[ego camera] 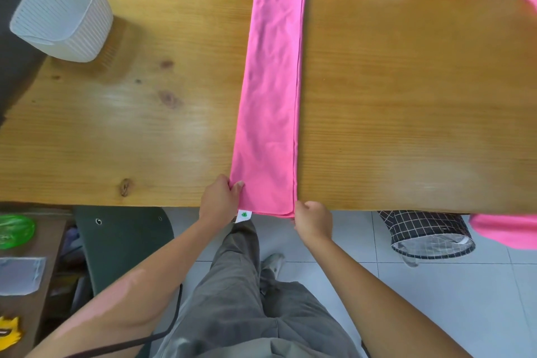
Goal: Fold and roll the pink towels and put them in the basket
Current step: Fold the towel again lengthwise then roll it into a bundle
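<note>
A pink towel (271, 90), folded into a long narrow strip, lies across the wooden table (145, 125) from the far edge to the near edge. Its near end hangs slightly over the table's front, with a small white tag (243, 216) at the left corner. My left hand (220, 200) pinches the near left corner, thumb on top. My right hand (313, 222) grips the near right corner at the table edge. A white ribbed basket (62, 17) stands at the table's far left.
More pink cloth (505, 229) shows at the right edge of the view. A black checked basket (427, 235) sits on the tiled floor under the table's right. A dark chair (122, 241) stands at the lower left beside a side table. Plants are beyond the far edge.
</note>
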`<state>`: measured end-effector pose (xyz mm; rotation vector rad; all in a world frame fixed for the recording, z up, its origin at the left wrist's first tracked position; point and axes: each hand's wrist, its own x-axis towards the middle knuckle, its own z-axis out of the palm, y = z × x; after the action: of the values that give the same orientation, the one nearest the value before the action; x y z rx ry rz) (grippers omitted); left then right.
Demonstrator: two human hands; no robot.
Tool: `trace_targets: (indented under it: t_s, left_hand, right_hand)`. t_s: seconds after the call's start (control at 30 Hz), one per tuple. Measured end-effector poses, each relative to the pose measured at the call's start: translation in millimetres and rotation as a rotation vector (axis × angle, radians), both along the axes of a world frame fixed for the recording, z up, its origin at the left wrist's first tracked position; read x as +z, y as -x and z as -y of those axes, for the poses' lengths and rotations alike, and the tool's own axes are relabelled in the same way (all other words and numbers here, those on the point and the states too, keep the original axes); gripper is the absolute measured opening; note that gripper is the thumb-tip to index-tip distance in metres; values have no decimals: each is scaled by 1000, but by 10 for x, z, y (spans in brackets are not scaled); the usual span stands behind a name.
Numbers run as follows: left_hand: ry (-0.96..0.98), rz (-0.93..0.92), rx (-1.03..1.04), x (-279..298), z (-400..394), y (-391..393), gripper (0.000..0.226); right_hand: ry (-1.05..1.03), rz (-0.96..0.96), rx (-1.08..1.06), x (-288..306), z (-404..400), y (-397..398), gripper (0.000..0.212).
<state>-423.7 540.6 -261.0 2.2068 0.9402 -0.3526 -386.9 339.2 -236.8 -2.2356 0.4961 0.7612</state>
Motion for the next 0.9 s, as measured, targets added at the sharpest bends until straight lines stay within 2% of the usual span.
trace_targets:
  t_s: [0.1,0.13,0.2,0.3,0.4,0.5,0.67,0.9]
  left_hand:
    - [-345,156,-139,101,-34,-31,24]
    - [-444,244,-217,121,-28,-76,29]
    - [-445,393,-416,123,17,-214,48]
    - [-426,354,-751,-45,33,-313,68]
    - [-478,231,-855,-272,-158,-254,77]
    - [-492,227,-858,-359,-227,-218,78]
    - [-488,233,-800,-301,-263,-454,81]
    - [-412,206,-818,-343,-315,-706,96]
  right_hand:
    - [223,401,138,9,10,9,14]
    - [246,553,234,-2,-14,-19,12]
    - [224,711,481,-41,-122,-116,37]
    - [267,622,883,-153,-262,-265,66]
    - [412,503,1109,-344,-190,-356,71]
    - [452,526,1135,-413,-134,-373,72]
    - [392,560,1048,-335,-303,-590,74]
    - [377,465,1141,-362,-347,-949,99]
